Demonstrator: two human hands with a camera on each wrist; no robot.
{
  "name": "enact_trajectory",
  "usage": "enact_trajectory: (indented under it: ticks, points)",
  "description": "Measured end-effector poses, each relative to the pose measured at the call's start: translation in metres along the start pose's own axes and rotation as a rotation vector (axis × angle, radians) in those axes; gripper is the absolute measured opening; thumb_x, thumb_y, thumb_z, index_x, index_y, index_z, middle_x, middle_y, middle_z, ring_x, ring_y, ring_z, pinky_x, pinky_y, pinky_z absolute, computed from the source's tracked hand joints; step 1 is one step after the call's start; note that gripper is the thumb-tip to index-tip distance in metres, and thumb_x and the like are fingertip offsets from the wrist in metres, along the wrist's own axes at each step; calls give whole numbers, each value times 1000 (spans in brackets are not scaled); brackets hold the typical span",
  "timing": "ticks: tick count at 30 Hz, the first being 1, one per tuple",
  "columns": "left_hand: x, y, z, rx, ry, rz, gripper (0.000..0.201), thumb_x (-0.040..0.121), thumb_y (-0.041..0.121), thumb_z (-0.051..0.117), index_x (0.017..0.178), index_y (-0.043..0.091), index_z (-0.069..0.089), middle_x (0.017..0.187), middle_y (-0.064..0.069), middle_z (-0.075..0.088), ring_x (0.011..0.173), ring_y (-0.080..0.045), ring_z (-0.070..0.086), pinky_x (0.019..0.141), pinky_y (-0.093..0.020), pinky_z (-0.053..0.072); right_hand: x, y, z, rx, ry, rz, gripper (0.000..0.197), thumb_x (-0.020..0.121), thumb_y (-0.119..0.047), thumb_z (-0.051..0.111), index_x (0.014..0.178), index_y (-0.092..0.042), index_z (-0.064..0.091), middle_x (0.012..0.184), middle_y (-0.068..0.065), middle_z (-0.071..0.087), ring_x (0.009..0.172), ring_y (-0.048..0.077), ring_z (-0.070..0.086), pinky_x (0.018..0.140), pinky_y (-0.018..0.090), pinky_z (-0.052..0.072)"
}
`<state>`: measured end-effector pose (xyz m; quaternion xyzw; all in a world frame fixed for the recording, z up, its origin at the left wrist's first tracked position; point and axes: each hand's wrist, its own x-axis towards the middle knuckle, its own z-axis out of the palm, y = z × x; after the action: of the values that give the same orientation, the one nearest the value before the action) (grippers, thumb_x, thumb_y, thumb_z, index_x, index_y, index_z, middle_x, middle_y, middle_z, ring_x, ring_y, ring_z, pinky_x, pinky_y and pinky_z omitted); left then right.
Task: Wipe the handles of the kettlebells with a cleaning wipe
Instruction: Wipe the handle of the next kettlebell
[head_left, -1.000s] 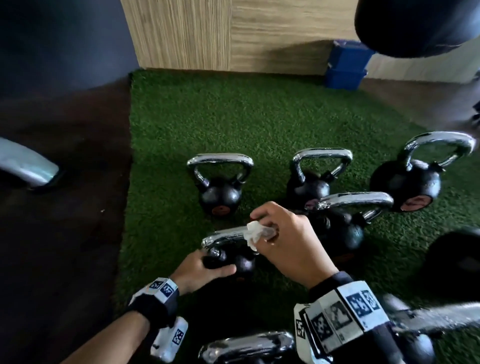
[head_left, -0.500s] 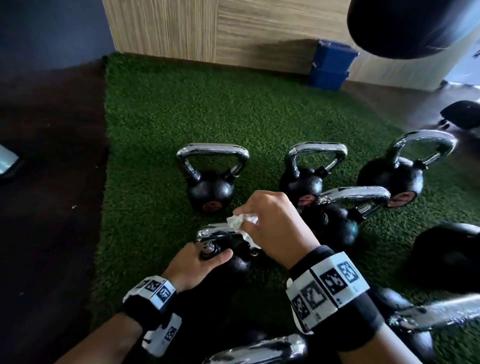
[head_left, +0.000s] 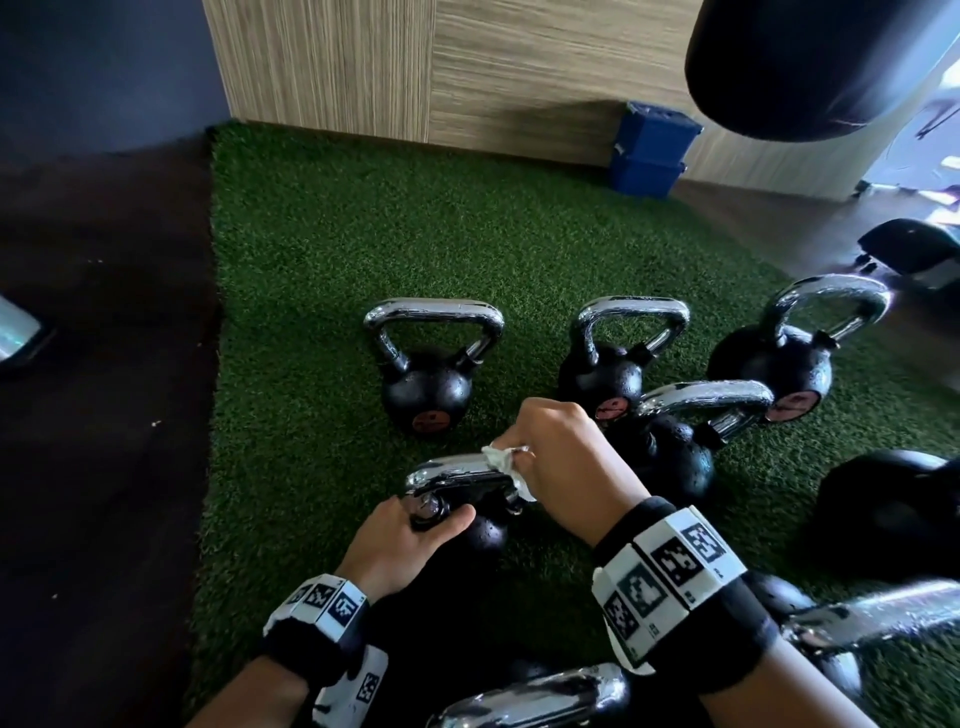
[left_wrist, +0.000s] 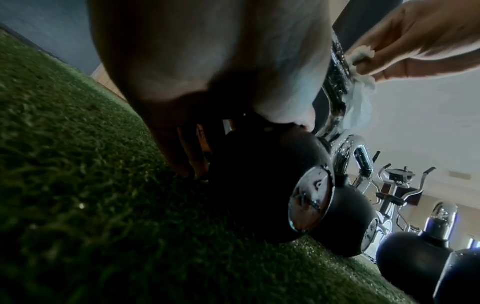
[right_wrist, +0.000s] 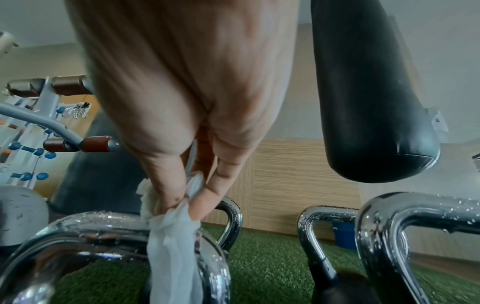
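A small black kettlebell (head_left: 480, 530) with a chrome handle (head_left: 447, 475) stands on the green turf in front of me. My left hand (head_left: 410, 540) grips its body and the base of the handle from the near left. My right hand (head_left: 561, 462) pinches a crumpled white wipe (head_left: 506, 460) against the handle's right end. In the right wrist view thumb and fingers squeeze the wipe (right_wrist: 172, 232) draped over the wet chrome handle (right_wrist: 103, 228). The left wrist view shows the kettlebell (left_wrist: 259, 185), the wipe (left_wrist: 361, 98) and the right hand (left_wrist: 415, 41).
Several more black kettlebells stand on the turf (head_left: 363, 234): one behind (head_left: 428, 364), others to the right (head_left: 618, 353) (head_left: 784, 353) (head_left: 670, 447) and near me (head_left: 535, 696). A black punching bag (head_left: 810, 62) hangs at upper right. Blue boxes (head_left: 652, 150) sit by the wooden wall.
The right hand has slid the wipe a little along the handle toward its right end. The left hand keeps its grip on the kettlebell. The head view has shifted slightly.
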<state>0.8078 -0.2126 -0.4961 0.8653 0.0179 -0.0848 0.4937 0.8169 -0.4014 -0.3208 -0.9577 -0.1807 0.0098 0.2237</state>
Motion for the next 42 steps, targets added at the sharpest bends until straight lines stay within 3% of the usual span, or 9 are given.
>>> enact_trajectory:
  ticks: [12,18,21,23,28,31,34,37,42]
  points:
    - [2,-4,1,45,-43,-36,89,54,104,44,103,37,77,103,14,74,101,-3,67,96,-36,53,-5,57,5,67,64,192,28,81,-2,72,97,-23,82,87,-6,76,77,3,64,63,-2,39]
    - [4,0,-1,22,-65,-26,89,56,101,48,111,36,75,109,11,74,108,-10,67,98,-40,52,6,81,30,204,-171,354,21,81,-8,77,88,-27,82,75,-7,75,67,3,69,59,6,49]
    - [3,2,-4,72,-117,-21,67,67,92,59,115,46,70,115,9,72,109,-11,66,97,-42,52,15,88,45,350,-264,398,23,78,7,74,75,-14,80,78,8,78,77,19,76,79,36,63]
    - [0,6,-8,32,-98,5,74,67,90,62,112,33,74,110,7,75,104,-10,70,95,-42,55,15,89,50,492,-301,427,25,77,14,72,71,-9,80,82,16,77,76,25,75,84,48,61]
    - [-11,10,-27,153,-153,37,75,65,62,85,131,31,63,126,12,67,125,-11,58,111,-35,45,7,101,34,453,-80,473,33,75,4,78,63,-27,78,76,10,77,77,31,76,80,48,63]
    - [-26,7,-51,187,67,146,85,77,17,84,149,33,43,138,5,55,131,-18,53,112,-37,43,0,94,7,475,150,477,33,74,-4,82,68,-36,79,75,2,77,75,23,77,74,41,64]
    - [-42,35,-77,106,414,430,59,83,15,81,131,42,60,127,19,58,114,-7,60,86,-29,59,-2,69,-16,664,198,414,31,77,5,79,77,-26,80,85,10,77,76,22,75,74,39,64]
    - [-50,80,-91,-109,284,655,51,84,31,84,131,38,66,134,19,62,120,-9,63,84,-21,58,1,31,-29,841,75,291,27,78,8,77,84,-19,78,85,12,74,74,18,72,71,31,64]
    - [-44,105,-85,-25,101,819,66,71,27,90,133,25,66,142,14,61,128,-3,59,108,-23,47,4,-8,-33,997,-176,229,29,77,3,79,99,-7,64,81,11,75,68,17,69,61,25,53]
